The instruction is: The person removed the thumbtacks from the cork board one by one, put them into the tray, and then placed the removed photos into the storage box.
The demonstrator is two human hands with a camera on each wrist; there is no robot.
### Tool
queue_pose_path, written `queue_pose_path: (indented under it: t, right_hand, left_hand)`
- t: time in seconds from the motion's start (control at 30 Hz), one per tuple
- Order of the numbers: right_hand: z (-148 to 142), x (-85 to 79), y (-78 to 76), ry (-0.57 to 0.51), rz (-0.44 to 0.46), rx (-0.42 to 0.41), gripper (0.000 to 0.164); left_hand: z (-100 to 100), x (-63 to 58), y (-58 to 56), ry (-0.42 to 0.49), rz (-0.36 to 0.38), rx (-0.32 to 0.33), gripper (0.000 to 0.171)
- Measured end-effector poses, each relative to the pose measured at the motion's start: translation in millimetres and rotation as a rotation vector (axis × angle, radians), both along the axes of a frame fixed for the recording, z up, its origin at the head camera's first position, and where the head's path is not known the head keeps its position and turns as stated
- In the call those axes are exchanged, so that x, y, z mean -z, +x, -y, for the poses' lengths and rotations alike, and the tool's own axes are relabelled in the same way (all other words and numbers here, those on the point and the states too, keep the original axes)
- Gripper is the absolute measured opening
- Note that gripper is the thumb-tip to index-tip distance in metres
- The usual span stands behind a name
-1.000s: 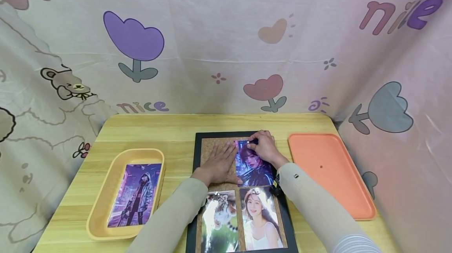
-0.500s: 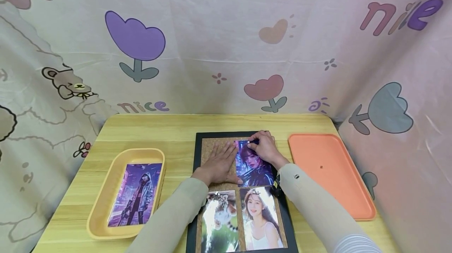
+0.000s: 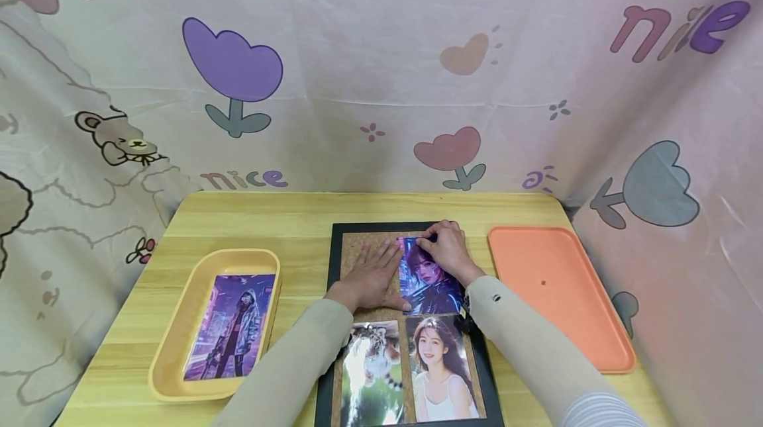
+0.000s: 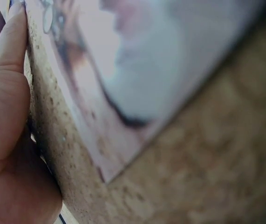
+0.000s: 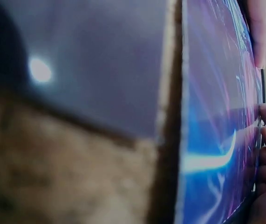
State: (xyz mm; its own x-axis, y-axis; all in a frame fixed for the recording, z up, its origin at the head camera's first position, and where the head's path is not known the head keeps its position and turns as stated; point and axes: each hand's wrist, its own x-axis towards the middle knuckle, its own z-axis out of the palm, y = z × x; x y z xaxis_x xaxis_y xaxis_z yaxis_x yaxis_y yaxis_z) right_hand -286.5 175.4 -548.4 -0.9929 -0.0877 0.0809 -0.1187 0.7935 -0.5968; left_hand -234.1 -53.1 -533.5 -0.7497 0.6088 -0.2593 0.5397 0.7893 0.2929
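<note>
Head view shows the hands close together over one glossy purple portrait [image 3: 432,291], which lies on the cork board [image 3: 357,245] beneath and between them: the left hand [image 3: 368,278] spreads flat, straight fingers over bare cork and the portrait's left edge, while the right hand [image 3: 448,249] curls thumb and fingers into a pinch at its top edge, and whether something small sits between those fingertips too cannot be told. The likeliest trouble is a crooked sheet, caused by the left hand easing off or sliding on the gloss while the right one pushes; an uneven push could also crease or bow that top edge. Another risk is the left cuff [image 3: 336,318], close to the upper edge of the tiger picture [image 3: 375,374] just below the left hand, which could be nudged if that arm drags; the portrait in white [image 3: 444,380], below the right hand, lies similarly near the other forearm. Around all this, a black frame [image 3: 336,261] borders the cork on a pale wood-grained counter [image 3: 298,210]. Left of the left hand stands a yellow tray [image 3: 169,328] holding another purple picture [image 3: 232,328]; right of the right hand lies an orange tray [image 3: 554,281]. Beyond the hands, and to both sides, hangs a creased pale cloth [image 3: 334,49] printed with tulips, a bear and the word "nice".
</note>
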Motion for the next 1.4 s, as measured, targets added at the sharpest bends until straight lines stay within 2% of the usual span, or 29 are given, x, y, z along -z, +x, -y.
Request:
queue_pose_path:
  t: [0.2, 0.43, 0.7, 0.83, 1.0, 1.2, 1.4]
  right_hand:
    - [1.9, -2.5, 0.2, 0.019, -0.002, 0.004, 0.022]
    - [2.6, -3.3, 0.1, 0.022, 0.004, -0.003, 0.020]
    - [1.2, -1.2, 0.1, 0.004, -0.004, -0.002, 0.021]
    - [-0.4, 0.2, -0.7, -0.022, -0.009, 0.009, 0.020]
    - [-1.5, 1.0, -1.4, -0.044, -0.011, 0.027, 0.020]
    - [4.2, -2.9, -0.6, 0.024, -0.014, 0.028, 0.026]
    - [9.2, -4.9, -0.8, 0.061, -0.021, 0.044, 0.024]
  left_hand:
    - [-0.6, 3.3, -0.3, 0.020, 0.013, -0.012, 0.123]
    - [0.1, -3.1, 1.2, -0.011, -0.006, -0.004, 0.123]
    - [0.3, 4.0, -0.6, 0.020, 0.005, -0.011, 0.124]
    - [0.6, 0.8, 0.3, -0.018, -0.017, -0.001, 0.123]
    - [1.2, -1.5, 0.5, -0.021, -0.023, -0.001, 0.123]
    - [1.1, -1.3, 0.7, -0.032, -0.017, -0.003, 0.123]
    - [0.9, -0.6, 0.6, -0.042, -0.029, 0.006, 0.123]
